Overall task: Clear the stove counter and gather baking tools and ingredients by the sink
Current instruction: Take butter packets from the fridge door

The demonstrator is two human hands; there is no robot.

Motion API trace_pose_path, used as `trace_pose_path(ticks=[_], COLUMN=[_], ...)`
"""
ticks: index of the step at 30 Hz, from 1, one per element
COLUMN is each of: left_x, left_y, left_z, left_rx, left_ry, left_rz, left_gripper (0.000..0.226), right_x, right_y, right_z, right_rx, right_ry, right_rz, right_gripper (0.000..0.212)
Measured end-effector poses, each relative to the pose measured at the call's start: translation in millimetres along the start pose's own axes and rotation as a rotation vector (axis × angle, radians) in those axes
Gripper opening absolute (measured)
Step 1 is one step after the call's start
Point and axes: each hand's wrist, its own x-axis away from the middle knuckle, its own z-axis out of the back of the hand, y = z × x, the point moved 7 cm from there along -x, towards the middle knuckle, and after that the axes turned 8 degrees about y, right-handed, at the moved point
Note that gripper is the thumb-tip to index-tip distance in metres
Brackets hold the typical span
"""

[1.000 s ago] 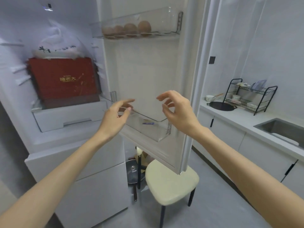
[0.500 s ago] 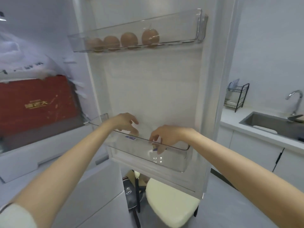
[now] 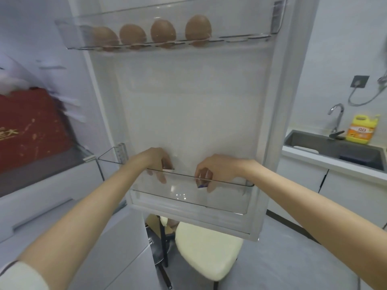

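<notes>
Hands both down in the lower door bin (image 3: 230,182): your right hand (image 3: 215,168) pinches the small purple-edged packet (image 3: 201,185) mid-bin, left hand (image 3: 155,162) hangs loose, empty, just left of it, so lift right-handed.

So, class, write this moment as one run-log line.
fridge door: open | left hand: fingers inside lower door bin, hold unclear | right hand: pinches small packet in same bin | eggs: four, untouched

The red box (image 3: 31,130) carries gold characters, cut off at the picture's edge and ending in "大". The yellow bottle's (image 3: 360,130) label print is too blurred to read.
</notes>
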Motion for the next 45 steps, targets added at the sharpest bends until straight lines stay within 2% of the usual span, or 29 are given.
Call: trace_pose_path(ticks=[7, 12, 17, 19, 23, 27, 30, 33, 40, 45], left_x=[-0.6, 4.1, 5.1, 7.5, 25.7, 57.6, 77.5, 94.9, 133.3, 139.6], left_y=[-7.6, -7.0, -1.4, 1.6, 17.1, 45.3, 69.7, 98.2, 188.1, 268.0], left_z=[-2.0, -1.6, 2.0, 8.5, 31.5, 49.5, 52.7, 51.6, 34.2, 3.5], left_rx=[0.075, 0.041, 0.012, 0.053, 0.242, 0.404, 0.493, 0.553, 0.64, 0.649], left_ry=[0.019, 0.048, 0.065, 0.123, 0.344, 0.551, 0.628, 0.694, 0.756, 0.714], left_rz=[0.024, 0.021, -0.04, -0.063, -0.121, -0.16, -0.186, -0.206, -0.271, -0.321], left_gripper=[0.041, 0.031, 0.043, 0.041, 0.038, 0.037, 0.038, 0.04, 0.039, 0.042], right_x=[8.2, 17.2, 27.9, 32.3, 49.5, 80.2, 111.5, 146.5, 227.1, 292.6], right_y=[-2.5, -3.1, -4.3, -5.0, -5.1, -7.2, -6.3, 1.5, 62.5, 114.9], right_z=[6.9, 5.7, 12.1, 19.1, 40.6, 68.0, 85.0, 91.9, 92.6, 86.2], right_rx=[-0.08, -0.121, -0.163, -0.164, -0.264, -0.292, -0.307, -0.303, -0.284, -0.249], right_ry=[0.052, 0.064, 0.161, 0.237, 0.426, 0.618, 0.752, 0.818, 0.873, 0.863], right_rz=[-0.046, -0.079, -0.082, -0.071, -0.068, -0.035, 0.003, 0.036, -0.046, -0.141], right_gripper=[0.046, 0.045, 0.045, 0.042, 0.037, 0.033, 0.03, 0.029, 0.028, 0.031])
